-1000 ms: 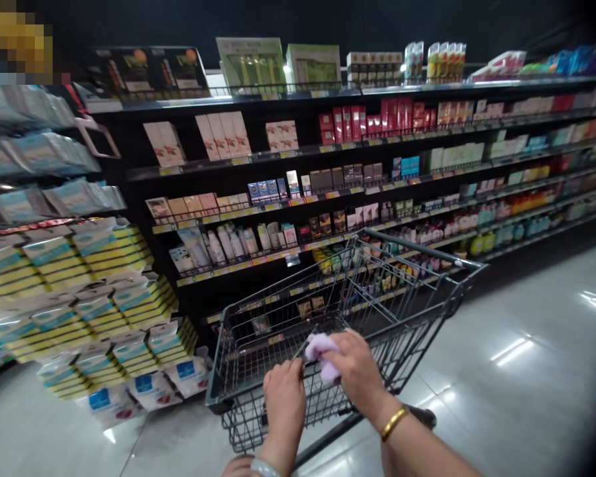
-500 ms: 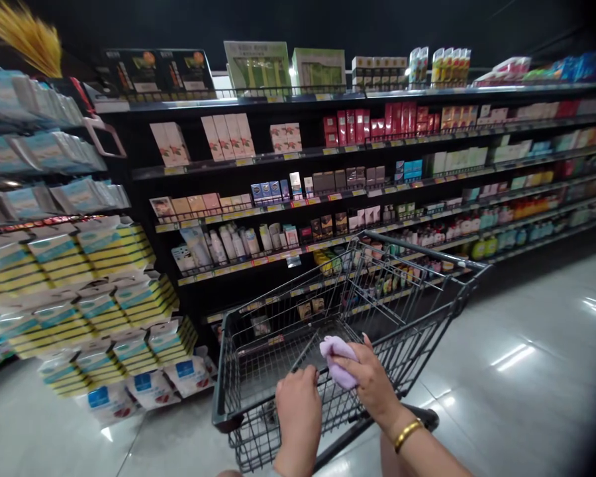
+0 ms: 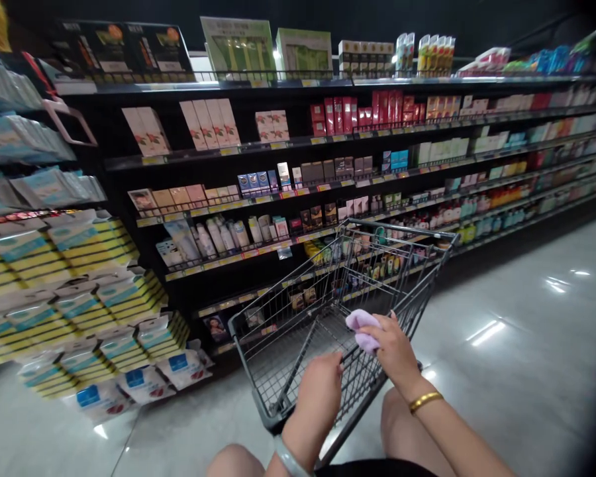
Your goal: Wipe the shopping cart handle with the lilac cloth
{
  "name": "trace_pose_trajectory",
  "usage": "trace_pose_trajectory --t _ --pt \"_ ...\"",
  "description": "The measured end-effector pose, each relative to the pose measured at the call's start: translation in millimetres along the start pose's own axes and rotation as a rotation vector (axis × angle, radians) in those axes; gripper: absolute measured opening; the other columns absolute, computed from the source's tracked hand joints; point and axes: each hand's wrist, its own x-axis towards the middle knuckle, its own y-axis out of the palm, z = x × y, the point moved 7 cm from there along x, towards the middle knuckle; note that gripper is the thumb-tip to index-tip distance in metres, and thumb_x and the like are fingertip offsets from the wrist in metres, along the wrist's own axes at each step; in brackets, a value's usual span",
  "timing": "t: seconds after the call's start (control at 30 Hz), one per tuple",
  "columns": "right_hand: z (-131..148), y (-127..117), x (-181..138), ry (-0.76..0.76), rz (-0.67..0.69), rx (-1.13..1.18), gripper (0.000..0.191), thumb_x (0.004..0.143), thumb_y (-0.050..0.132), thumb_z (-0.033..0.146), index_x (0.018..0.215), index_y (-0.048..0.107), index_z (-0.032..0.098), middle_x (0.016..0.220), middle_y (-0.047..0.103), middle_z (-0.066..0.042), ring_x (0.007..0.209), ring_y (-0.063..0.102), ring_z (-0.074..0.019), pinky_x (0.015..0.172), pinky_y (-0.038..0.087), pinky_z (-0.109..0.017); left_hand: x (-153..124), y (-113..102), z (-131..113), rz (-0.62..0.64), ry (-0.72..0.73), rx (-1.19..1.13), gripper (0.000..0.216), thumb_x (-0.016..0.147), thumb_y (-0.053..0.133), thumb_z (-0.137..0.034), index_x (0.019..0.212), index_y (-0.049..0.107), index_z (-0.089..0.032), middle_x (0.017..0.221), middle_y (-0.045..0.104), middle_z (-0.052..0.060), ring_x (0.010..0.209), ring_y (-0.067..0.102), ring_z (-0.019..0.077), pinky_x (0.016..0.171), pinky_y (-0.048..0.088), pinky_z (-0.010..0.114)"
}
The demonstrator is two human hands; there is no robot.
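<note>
- A lilac, bunched fabric cloth is clamped in the right hand, by the near upper edge of the dark-grey metal wire cart.
- Light, soft handling is expected; folds should be pinched.
- Left hand: fingers curled; grip cannot be confirmed.

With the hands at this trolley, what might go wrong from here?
The lilac cloth, bunched in the right hand against the wire trolley, might snag on it. The gold bracelet on that wrist could scrape the metal if the arm reaches in. The trolley also appears close to the stocked shelves, so a shove might bump them.
</note>
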Motion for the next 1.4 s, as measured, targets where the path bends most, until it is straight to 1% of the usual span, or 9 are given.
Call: trace_pose_trajectory --t 0.1,0.2,0.33,0.47,0.57,0.93,1.03,1.23,1.4 --pt "51.3 2.6 -18.8 -0.154 0.186 0.038 0.041 0.082 0.052 0.005 0.104 0.073 0.032 0.126 0.064 -0.003 0.123 0.053 -0.0246 0.118 0.022 -0.061 -10.1 -17.7 19.4 0.073 0.047 0.102 0.028 0.094 0.045 -0.03 0.094 0.073 -0.023 0.095 0.074 0.005 0.093 0.065 0.0206 0.097 0.041 0.035" --pt "71.3 10.0 -42.9 -0.182 0.308 0.1 0.062 0.073 0.051 0.0 0.122 0.065 0.036 0.141 0.053 0.0 0.132 0.046 -0.0225 0.119 0.025 -0.055 -20.9 -29.6 48.6 0.078 0.075 0.168 0.033 0.096 0.044 -0.043 0.091 0.072 -0.026 0.092 0.074 0.002 0.093 0.064 0.0207 0.113 0.021 0.05" --pt "36.5 8.7 -53.4 -0.063 0.311 0.101 0.073 0.068 0.048 0.0 0.13 0.06 0.037 0.147 0.048 -0.001 0.139 0.04 -0.0259 0.119 0.018 -0.061 -29.6 -21.5 75.9 0.091 0.118 0.165 0.058 0.099 0.027 -0.053 0.075 0.071 -0.023 0.076 0.069 0.002 0.083 0.062 0.0184 0.115 0.01 0.054" --pt "1.0 1.9 -47.5 0.103 0.27 0.098 0.073 0.067 0.045 0.001 0.129 0.062 0.035 0.147 0.047 -0.002 0.14 0.037 -0.0273 0.119 0.014 -0.063 -37.7 -10.4 66.5 0.081 0.318 -0.026 0.074 0.081 0.026 -0.083 0.079 0.069 -0.023 0.077 0.065 0.002 0.083 0.058 0.0181 0.106 0.026 0.042" --pt "-8.3 2.9 -44.2 0.178 0.244 0.136 0.07 0.067 0.044 0.002 0.127 0.064 0.032 0.145 0.049 -0.004 0.142 0.034 -0.029 0.117 0.02 -0.062 -39.9 -4.2 56.6 0.111 0.373 -0.079 0.079 0.067 0.032 -0.091 0.084 0.07 -0.024 0.079 0.065 0.002 0.083 0.056 0.0191 0.088 0.033 0.036" --pt "-41.8 -12.2 -49.9 0.219 0.169 0.208 0.059 0.063 0.046 0.005 0.109 0.074 0.029 0.134 0.056 -0.004 0.141 0.034 -0.03 0.115 0.028 -0.06 -50.4 24.2 14.0 -0.02 0.3 -0.049 0.068 0.071 0.043 -0.086 0.075 0.066 -0.022 0.074 0.062 0.003 0.078 0.053 0.0207 0.077 0.03 0.035" --pt "-19.6 -24.1 -56.6 0.223 0.211 0.226 0.056 0.063 0.046 0.005 0.105 0.075 0.03 0.133 0.059 -0.004 0.137 0.04 -0.0295 0.116 0.024 -0.062 -53.8 29.1 5.5 -0.028 0.286 -0.038 0.058 0.077 0.051 -0.077 0.074 0.065 -0.022 0.075 0.063 0.003 0.079 0.054 0.0207 0.078 0.03 0.035" --pt "65.7 -42.6 -91.0 0.052 0.433 0.32 0.054 0.076 0.055 0.005 0.116 0.069 0.037 0.136 0.058 -0.001 0.134 0.046 -0.0268 0.119 0.022 -0.056 -51.8 27.6 2.0 -0.012 0.271 0.016 0.033 0.08 0.065 -0.055 0.073 0.063 -0.022 0.075 0.063 0.001 0.079 0.054 0.0203 0.076 0.029 0.034" --pt "52.4 -48.5 -93.5 0.112 0.366 0.208 0.064 0.076 0.046 0.0 0.128 0.062 0.034 0.146 0.048 -0.004 0.14 0.037 -0.0267 0.12 0.016 -0.059 -52.9 27.9 -1.6 -0.039 0.251 0.045 0.029 0.082 0.063 -0.05 0.075 0.063 -0.021 0.075 0.064 0.002 0.08 0.055 0.0206 0.077 0.029 0.035"
